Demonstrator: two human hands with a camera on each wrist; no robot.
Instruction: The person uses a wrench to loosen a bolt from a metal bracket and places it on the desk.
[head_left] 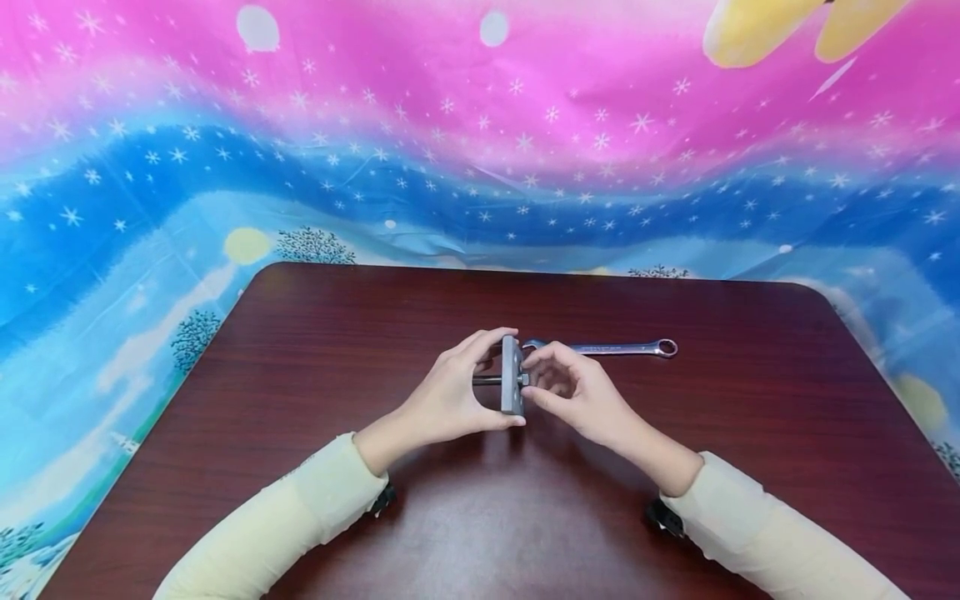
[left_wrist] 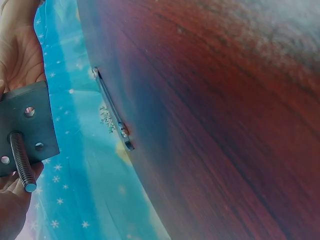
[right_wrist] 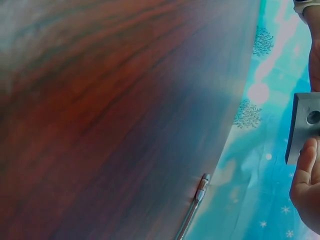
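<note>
A flat grey metal plate (head_left: 512,375) with several round holes stands on edge, held up over the table. My left hand (head_left: 442,392) grips it by its top and bottom edges, thumb below and fingers above. Through the plate's middle runs a threaded bolt (left_wrist: 21,162), its free end sticking out on the left hand's side. On the opposite face, my right hand (head_left: 588,398) pinches the hex end (head_left: 524,379) of the bolt between thumb and index finger. In the right wrist view the right fingers cover the plate's centre.
Behind the right hand, a combination wrench (head_left: 622,349) lies on the dark wooden table (head_left: 360,333). A patterned cloth (head_left: 450,125) in pink and blue hangs past the table's far edge. A dark wrist device (head_left: 665,517) sits under the right sleeve.
</note>
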